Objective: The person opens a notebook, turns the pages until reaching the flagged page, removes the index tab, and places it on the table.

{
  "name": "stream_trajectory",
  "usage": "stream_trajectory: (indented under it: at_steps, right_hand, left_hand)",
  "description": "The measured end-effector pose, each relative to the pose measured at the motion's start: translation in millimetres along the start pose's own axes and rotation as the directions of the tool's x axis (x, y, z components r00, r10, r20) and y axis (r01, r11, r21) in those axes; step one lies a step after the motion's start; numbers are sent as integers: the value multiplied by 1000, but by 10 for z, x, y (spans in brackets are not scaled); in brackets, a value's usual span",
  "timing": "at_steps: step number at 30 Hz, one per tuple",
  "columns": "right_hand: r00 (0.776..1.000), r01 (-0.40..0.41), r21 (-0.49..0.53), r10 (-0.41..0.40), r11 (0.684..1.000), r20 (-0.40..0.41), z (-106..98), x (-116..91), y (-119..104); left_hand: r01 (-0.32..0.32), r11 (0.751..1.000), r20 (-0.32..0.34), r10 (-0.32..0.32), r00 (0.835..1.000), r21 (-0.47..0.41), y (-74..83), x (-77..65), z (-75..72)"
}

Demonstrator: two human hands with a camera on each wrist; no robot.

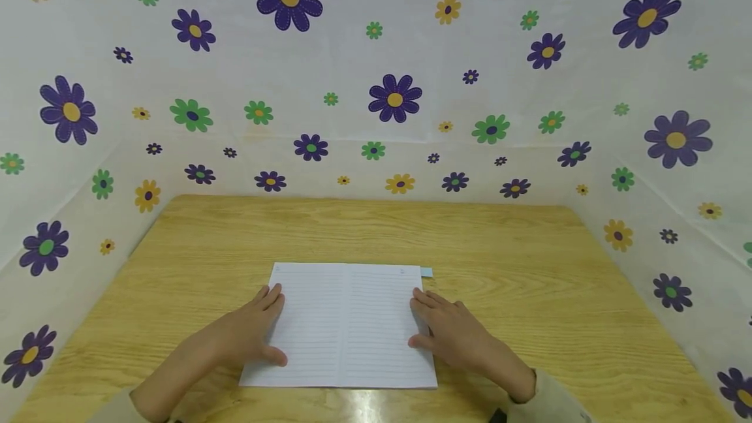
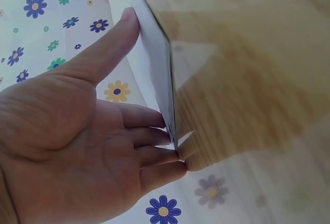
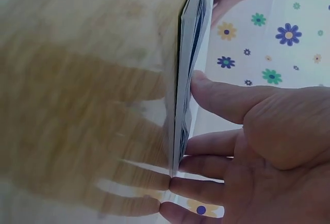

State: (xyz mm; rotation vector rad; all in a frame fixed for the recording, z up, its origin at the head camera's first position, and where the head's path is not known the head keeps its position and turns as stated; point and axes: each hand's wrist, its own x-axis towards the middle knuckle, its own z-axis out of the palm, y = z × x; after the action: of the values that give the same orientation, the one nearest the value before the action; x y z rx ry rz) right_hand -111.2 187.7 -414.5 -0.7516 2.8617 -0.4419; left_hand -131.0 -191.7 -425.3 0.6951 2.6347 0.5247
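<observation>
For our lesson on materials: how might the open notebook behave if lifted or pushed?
The notebook would probably fold at its centre crease, being thin and open. Pushed, it may slide, as the table looks glossy.

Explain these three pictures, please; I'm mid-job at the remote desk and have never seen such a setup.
There is no machine here: a person works with two bare hands. The wide picture comes from a camera worn on the head, looking forward and down. The other two come from cameras on the wrists, each looking at that hand's work. On the wood-grain table lies an open lined notebook, with a pale blue tab sticking out at its upper right. The left hand rests on the left page's outer edge, the right hand on the right page's; neither grips it. Behind is a flower-print sheet.
</observation>
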Motion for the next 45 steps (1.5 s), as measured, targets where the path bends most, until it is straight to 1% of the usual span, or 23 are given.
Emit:
stream_trajectory:
  at_steps: [9, 13, 16, 22, 25, 30, 32, 34, 36, 38, 39, 41, 43, 45]
  right_hand:
    - [1000, 17, 3, -17, 1000, -6, -5, 27, 30]
    - [1000, 27, 5, -27, 1000, -17, -4, 48, 45]
    - [999, 11, 24, -10, 1000, -43, 18, 78, 59]
    - [992, -3, 53, 10, 999, -129, 60, 115, 41]
    - [985, -2, 39, 9, 999, -171, 93, 110, 17]
    - [972, 13, -35, -21, 999, -235, 134, 86, -46]
    - [960, 24, -57, -39, 998, -278, 137, 79, -75]
    - [942, 34, -76, -57, 997, -330, 137, 73, -106]
    - [928, 34, -84, -62, 996, -366, 140, 67, -134]
    - [921, 24, -57, -45, 998, -387, 143, 67, -162]
    - [921, 17, -27, -26, 999, -388, 145, 68, -174]
    - [928, -6, 67, 31, 998, -370, 144, 67, -193]
    - [933, -30, 200, 100, 979, -346, 136, 62, -208]
    - [930, -62, 332, 175, 941, -322, 125, 56, -211]
  left_hand:
    - [-8, 1000, 1, 8, 1000, -20, 45, -19, -18]
    - [-17, 1000, -2, 17, 1000, -13, 43, -19, -24]
    - [-27, 1000, -7, 27, 1000, -6, 39, -16, -23]
    - [-28, 1000, -5, 28, 1000, -7, 34, -22, -17]
    - [-33, 999, -4, 33, 999, 0, 39, -24, -32]
    - [-33, 999, 3, 33, 999, -4, 48, -21, -42]
    - [-30, 1000, 5, 30, 1000, -9, 53, -19, -44]
    - [-29, 1000, 6, 29, 1000, -11, 55, -16, -43]
    - [-27, 1000, 7, 27, 1000, -13, 58, -15, -43]
    - [-25, 1000, 9, 25, 1000, -10, 60, -15, -42]
    - [-22, 1000, 10, 23, 1000, -10, 59, -14, -42]
    - [-19, 1000, 11, 19, 1000, -9, 58, -13, -43]
    - [-15, 1000, 11, 16, 1000, -10, 56, -12, -44]
    - [-14, 1000, 10, 14, 1000, -12, 53, -12, -45]
